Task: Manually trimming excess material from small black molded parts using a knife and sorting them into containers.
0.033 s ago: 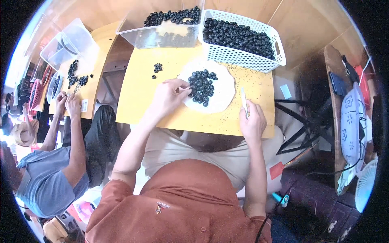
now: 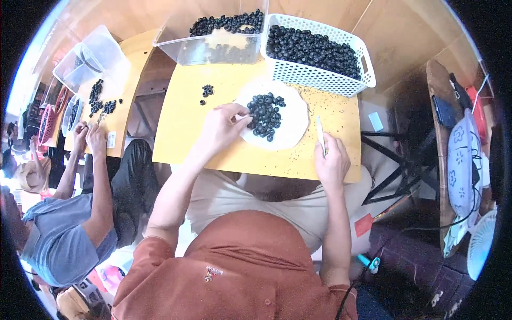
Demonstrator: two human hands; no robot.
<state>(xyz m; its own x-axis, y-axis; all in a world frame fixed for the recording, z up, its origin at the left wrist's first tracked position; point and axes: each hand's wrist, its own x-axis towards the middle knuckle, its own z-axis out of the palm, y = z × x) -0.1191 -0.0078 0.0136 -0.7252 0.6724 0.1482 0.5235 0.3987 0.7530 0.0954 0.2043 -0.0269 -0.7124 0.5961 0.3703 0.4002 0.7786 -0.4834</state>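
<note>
Dark berries (image 2: 265, 114) sit piled on white plate (image 2: 293, 130), mid yellow counter (image 2: 184, 120). Left hand (image 2: 221, 128) grip pinches a berry at the pile's left edge. Right hand (image 2: 332, 160) grip closed on thin pale stick (image 2: 320, 133), beside plate.

Single head-worn fisheye view, looking steeply down, close over yellow table (image 2: 181, 122)

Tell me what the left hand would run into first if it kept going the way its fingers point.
The left hand points right, toward the pile of dark berries on the white round sheet. Its fingertips already seem to be at the pile's near edge, so those berries come first.
</note>
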